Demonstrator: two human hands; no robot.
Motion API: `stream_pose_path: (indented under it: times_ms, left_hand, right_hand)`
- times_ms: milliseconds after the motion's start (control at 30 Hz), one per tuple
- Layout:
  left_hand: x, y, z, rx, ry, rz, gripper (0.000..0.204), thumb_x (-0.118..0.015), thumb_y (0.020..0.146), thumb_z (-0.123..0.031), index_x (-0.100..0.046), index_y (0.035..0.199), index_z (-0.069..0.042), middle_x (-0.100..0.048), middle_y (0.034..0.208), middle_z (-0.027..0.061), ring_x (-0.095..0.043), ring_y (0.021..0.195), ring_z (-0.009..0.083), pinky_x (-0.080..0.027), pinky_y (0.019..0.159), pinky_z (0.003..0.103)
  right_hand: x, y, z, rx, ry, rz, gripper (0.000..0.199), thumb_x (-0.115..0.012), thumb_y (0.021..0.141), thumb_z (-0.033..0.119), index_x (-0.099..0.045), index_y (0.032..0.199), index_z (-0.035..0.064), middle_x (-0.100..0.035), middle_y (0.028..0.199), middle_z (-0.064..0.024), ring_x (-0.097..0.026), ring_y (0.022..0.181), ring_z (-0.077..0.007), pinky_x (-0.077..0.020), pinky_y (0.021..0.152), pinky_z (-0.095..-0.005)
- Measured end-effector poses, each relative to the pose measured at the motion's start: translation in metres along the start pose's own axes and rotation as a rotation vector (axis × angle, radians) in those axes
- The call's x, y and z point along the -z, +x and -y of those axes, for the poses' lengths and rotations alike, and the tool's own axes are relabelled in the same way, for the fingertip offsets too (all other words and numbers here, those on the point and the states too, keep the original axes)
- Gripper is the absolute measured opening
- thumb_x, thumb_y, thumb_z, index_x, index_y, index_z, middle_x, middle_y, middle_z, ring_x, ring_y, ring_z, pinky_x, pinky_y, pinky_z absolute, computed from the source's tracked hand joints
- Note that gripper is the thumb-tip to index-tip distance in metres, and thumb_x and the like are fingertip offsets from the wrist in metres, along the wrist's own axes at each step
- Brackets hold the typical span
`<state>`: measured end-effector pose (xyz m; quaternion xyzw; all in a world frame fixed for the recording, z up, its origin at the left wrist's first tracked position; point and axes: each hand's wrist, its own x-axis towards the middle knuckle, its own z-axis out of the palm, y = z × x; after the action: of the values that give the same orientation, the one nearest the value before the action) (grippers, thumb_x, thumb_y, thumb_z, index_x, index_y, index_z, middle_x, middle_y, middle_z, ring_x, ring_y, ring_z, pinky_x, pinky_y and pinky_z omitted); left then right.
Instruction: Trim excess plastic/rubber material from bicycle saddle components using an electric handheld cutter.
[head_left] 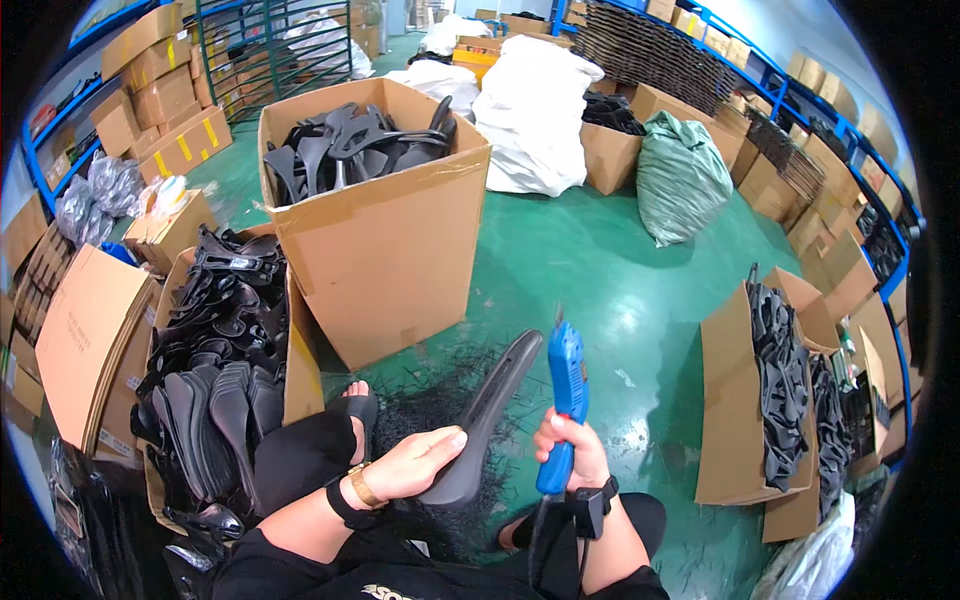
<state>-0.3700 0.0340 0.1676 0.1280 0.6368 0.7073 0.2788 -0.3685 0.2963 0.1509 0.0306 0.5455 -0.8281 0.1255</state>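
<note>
My left hand [415, 462] is closed around the wide rear end of a black bicycle saddle [492, 405], thumb on top. The saddle's narrow nose slants up and to the right. In my right hand [580, 452] is a blue corded handheld cutter [567, 375], held upright with its thin tip pointing up. The tip stands just right of the saddle's nose, apart from it. A dark cord runs down from the cutter's handle past my wrist. Thin black trimmings [425, 385] litter the floor beneath the saddle.
At my left, a carton [300, 365] holds black saddle parts, some stacked. A tall carton [390, 255] of more saddles stands ahead. Another carton [725, 400] with black parts stands right. White sacks [535, 115] and a green sack [682, 180] sit farther back on the green floor [610, 280].
</note>
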Motion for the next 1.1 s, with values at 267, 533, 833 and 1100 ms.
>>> stream_pose_path:
  times_ms: [267,533,833,1100]
  left_hand:
    - [0.003,0.008,0.001,-0.21,0.667,0.109,0.024,-0.053,0.094,-0.03,-0.06,0.101,-0.008,-0.059,0.077,0.013,-0.058,0.075,0.0316,-0.046,0.072,0.039]
    - [-0.039,0.033,0.029,0.049,-0.252,0.008,0.03,-0.066,0.089,-0.02,-0.062,0.116,-0.008,-0.061,0.111,0.0053,-0.058,0.099,0.0148,-0.045,0.089,0.031]
    - [-0.003,0.055,0.026,-0.046,-1.224,-0.097,0.013,-0.06,0.091,-0.011,-0.062,0.104,-0.011,-0.067,0.102,0.0067,-0.066,0.086,0.0138,-0.056,0.075,0.025]
    - [0.023,0.051,0.001,-0.166,-1.42,-0.085,0.015,-0.058,0.093,-0.015,-0.062,0.106,-0.008,-0.067,0.103,0.0081,-0.066,0.091,0.0144,-0.058,0.072,0.024]
  right_hand:
    - [-0.005,0.001,0.042,0.111,0.048,-0.189,0.034,-0.072,0.08,0.014,-0.055,0.107,0.0032,-0.058,0.089,-0.0039,-0.059,0.076,-0.0148,-0.053,0.06,-0.0298]
    - [-0.028,0.003,0.026,0.091,0.072,-0.235,0.036,-0.074,0.075,0.004,-0.055,0.106,0.0011,-0.058,0.093,-0.0044,-0.06,0.076,-0.0145,-0.0566,0.064,-0.0309]
    - [-0.04,0.0,0.004,-0.102,0.083,-0.063,0.027,-0.07,0.08,0.016,-0.055,0.098,0.0022,-0.057,0.079,-0.0051,-0.059,0.07,-0.0164,-0.0533,0.066,-0.0339]
    - [-0.055,-0.014,-0.012,-0.255,-0.033,0.004,0.022,-0.07,0.076,0.013,-0.054,0.088,0.0032,-0.054,0.068,-0.0058,-0.055,0.063,-0.017,-0.049,0.062,-0.0322]
